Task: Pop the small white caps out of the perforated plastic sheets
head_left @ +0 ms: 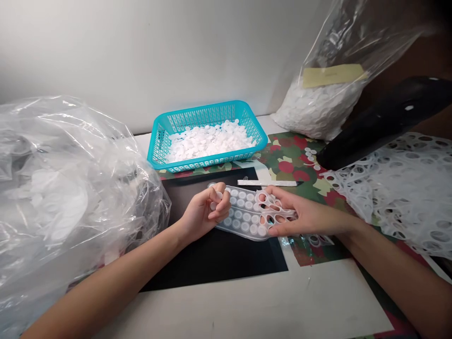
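A translucent white sheet (245,214) studded with round discs lies across a black mat (219,254) in the middle. My left hand (205,213) is curled, its fingertips pinching the sheet's left edge. My right hand (296,217) lies under the sheet's right end, fingers showing through its punched-out holes, gripping it. Just beyond sits a turquoise basket (206,134) filled with loose white discs (208,141).
A big crumpled clear plastic bag (67,197) fills the left. A clear bag of white discs (325,103) leans at the back right. Emptied holed sheets (399,183) pile at the right beside a black object (384,117). A thin white strip (266,182) lies on patterned paper.
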`<state>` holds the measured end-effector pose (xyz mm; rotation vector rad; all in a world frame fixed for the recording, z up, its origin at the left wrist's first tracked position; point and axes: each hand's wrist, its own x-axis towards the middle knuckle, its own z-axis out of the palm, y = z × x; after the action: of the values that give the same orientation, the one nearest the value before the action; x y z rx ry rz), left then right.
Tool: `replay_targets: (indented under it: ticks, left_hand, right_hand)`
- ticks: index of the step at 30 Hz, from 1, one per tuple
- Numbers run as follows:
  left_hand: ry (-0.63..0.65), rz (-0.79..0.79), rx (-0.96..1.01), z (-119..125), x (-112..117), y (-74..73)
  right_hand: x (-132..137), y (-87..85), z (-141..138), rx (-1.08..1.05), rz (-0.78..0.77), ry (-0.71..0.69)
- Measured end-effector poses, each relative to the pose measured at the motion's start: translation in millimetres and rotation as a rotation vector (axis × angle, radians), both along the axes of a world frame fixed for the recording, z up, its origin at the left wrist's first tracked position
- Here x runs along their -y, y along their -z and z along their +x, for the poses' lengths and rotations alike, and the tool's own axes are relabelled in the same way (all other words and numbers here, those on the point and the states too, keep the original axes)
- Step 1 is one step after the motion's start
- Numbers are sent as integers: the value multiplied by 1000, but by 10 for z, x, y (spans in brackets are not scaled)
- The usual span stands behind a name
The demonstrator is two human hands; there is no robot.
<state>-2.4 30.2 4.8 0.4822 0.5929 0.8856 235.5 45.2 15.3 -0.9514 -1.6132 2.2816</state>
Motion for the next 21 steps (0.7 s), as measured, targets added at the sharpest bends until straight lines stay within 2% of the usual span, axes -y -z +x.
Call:
replay_targets:
  ticks: [8,15,21]
  left_hand:
    - [71,121,-125,31,46,29]
    - [160,124,-67,7,62,17]
    - [84,46,-144,14,44,2]
  right_hand:
    - [3,-3,-17,17,-4,14]
    - [19,27,-11,-4,-13,39]
    - [17,23,-23,-21,-10,53]
